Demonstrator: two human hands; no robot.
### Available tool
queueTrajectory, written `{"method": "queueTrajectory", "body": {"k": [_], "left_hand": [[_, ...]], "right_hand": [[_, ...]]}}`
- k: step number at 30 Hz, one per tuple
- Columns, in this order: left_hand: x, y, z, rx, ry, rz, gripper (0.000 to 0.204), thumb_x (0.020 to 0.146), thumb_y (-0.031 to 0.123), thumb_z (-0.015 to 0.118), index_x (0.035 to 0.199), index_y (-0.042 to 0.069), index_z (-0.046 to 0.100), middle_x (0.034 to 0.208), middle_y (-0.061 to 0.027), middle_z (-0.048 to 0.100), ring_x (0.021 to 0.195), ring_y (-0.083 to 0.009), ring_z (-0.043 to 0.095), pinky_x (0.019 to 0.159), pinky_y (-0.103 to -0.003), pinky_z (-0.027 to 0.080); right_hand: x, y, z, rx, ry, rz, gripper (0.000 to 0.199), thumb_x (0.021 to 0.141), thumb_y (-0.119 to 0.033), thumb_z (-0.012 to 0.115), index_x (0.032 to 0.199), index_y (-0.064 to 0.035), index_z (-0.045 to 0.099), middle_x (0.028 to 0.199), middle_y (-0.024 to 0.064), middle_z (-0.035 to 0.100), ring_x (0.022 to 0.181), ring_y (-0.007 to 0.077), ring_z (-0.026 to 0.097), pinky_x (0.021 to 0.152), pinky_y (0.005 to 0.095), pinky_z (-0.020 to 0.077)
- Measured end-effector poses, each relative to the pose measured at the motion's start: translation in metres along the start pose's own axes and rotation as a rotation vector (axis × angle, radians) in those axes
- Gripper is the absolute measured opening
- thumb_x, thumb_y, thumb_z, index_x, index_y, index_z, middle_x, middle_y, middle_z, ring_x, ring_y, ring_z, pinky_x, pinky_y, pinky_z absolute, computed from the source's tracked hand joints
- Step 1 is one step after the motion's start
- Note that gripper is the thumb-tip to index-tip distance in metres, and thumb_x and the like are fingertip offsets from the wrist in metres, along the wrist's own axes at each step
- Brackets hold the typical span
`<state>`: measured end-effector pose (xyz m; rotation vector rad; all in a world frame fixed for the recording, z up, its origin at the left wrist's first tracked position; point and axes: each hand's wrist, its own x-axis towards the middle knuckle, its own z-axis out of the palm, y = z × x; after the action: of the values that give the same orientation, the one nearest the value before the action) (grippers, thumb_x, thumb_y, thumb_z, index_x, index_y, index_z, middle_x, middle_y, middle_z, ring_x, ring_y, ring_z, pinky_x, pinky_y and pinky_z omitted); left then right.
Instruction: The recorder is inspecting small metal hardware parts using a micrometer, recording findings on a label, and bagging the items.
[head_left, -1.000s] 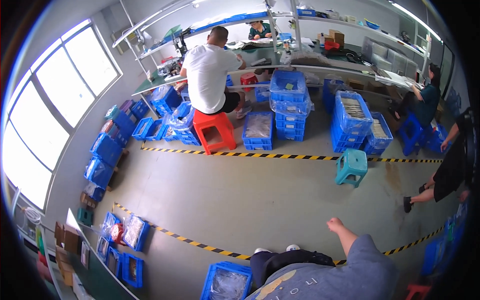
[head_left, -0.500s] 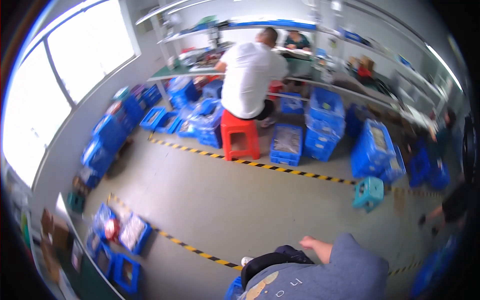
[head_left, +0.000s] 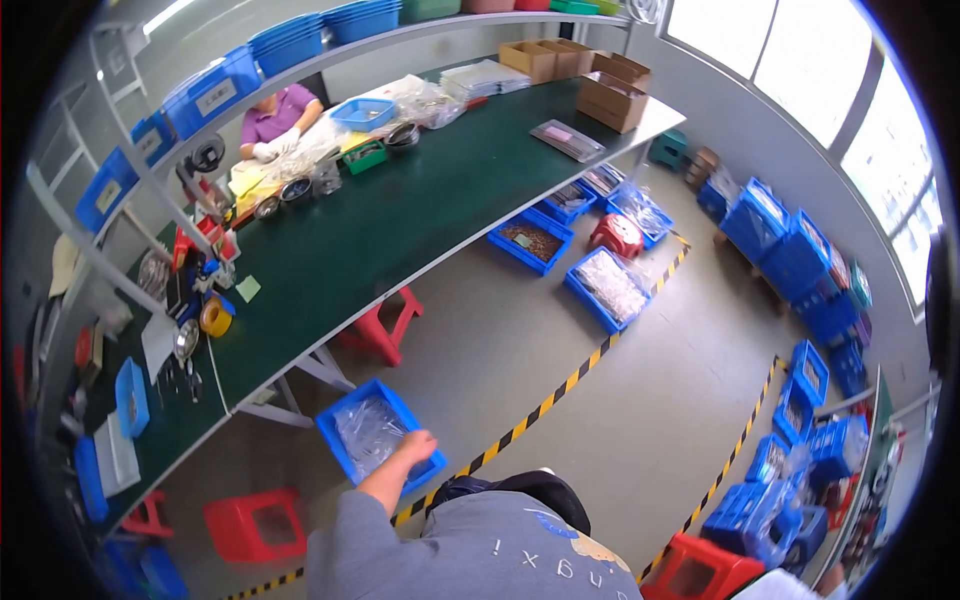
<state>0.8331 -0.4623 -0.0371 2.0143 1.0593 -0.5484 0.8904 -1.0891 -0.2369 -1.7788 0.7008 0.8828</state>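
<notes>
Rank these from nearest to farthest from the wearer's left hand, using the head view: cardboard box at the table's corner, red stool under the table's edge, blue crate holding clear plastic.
1. Blue crate: on the floor, right by the left hand.
2. Red stool: ahead, partly under the table.
3. Cardboard box: ahead and right, on the table's far corner.

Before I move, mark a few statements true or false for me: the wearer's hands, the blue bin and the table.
1. The wearer's left hand shows in front of a blue bin with clear plastic inside. True.
2. The wearer's right hand is in view. False: it is out of view.
3. Cardboard boxes stand on the table. True.
4. The table's top is white. False: dark green.
5. Across it, a co-worker wears white gloves. True.
</notes>
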Motion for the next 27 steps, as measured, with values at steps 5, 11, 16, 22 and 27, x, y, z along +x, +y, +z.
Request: {"method": "queueTrajectory", "body": {"k": [5,11,16,22,27], "left_hand": [[-0.085,-0.056,0.067,-0.135,-0.058,-0.522,0.031,0.074,0.018,0.051,0.095,-0.001,0.061,0.097,-0.0218,0.060,0.089,-0.0321,0.060,0.073,-0.042,0.045],[-0.077,-0.183,0.224,-0.249,-0.281,-0.502,0.017,0.075,0.018,0.052,0.073,0.004,0.062,0.070,-0.0109,0.061,0.064,-0.0236,0.059,0.057,-0.038,0.045],[-0.004,-0.157,0.177,-0.445,-0.042,-0.096,0.020,0.074,0.022,0.055,0.073,0.004,0.063,0.071,-0.0113,0.061,0.065,-0.0261,0.058,0.060,-0.040,0.045],[0.098,0.000,0.025,-0.634,0.270,-0.342,0.021,0.075,0.026,0.056,0.073,0.005,0.061,0.067,-0.0099,0.060,0.066,-0.0196,0.059,0.059,-0.034,0.045],[0.084,0.095,-0.104,-1.199,0.906,-0.061,0.017,0.083,0.019,0.052,0.079,0.004,0.060,0.071,-0.0050,0.060,0.065,-0.0109,0.055,0.055,-0.025,0.042]], "right_hand": [[0.072,-0.116,-0.060,-0.383,-0.035,0.224,0.021,0.077,-0.018,0.050,0.069,-0.0009,0.058,0.058,0.0134,0.057,0.047,0.0221,0.055,0.043,0.0348,0.0462],[0.094,-0.363,-0.034,-0.370,0.313,-0.111,0.019,0.076,-0.010,0.045,0.067,0.0038,0.054,0.053,0.0120,0.053,0.043,0.0203,0.051,0.038,0.0339,0.0410],[0.083,-0.575,0.138,-0.173,0.103,-0.323,0.009,0.079,-0.013,0.046,0.083,-0.0067,0.051,0.063,0.0059,0.053,0.048,0.0154,0.051,0.038,0.0256,0.0367],[0.050,-0.668,0.333,-0.845,-0.568,-0.381,0.024,0.084,-0.025,0.050,0.098,-0.0080,0.059,0.086,0.0045,0.064,0.070,0.0156,0.061,0.056,0.0285,0.0463],[0.061,-0.781,0.464,-0.694,-0.730,-0.556,0.021,0.084,-0.020,0.046,0.095,-0.0066,0.058,0.079,0.0060,0.063,0.064,0.0150,0.060,0.050,0.0256,0.0454]]}}
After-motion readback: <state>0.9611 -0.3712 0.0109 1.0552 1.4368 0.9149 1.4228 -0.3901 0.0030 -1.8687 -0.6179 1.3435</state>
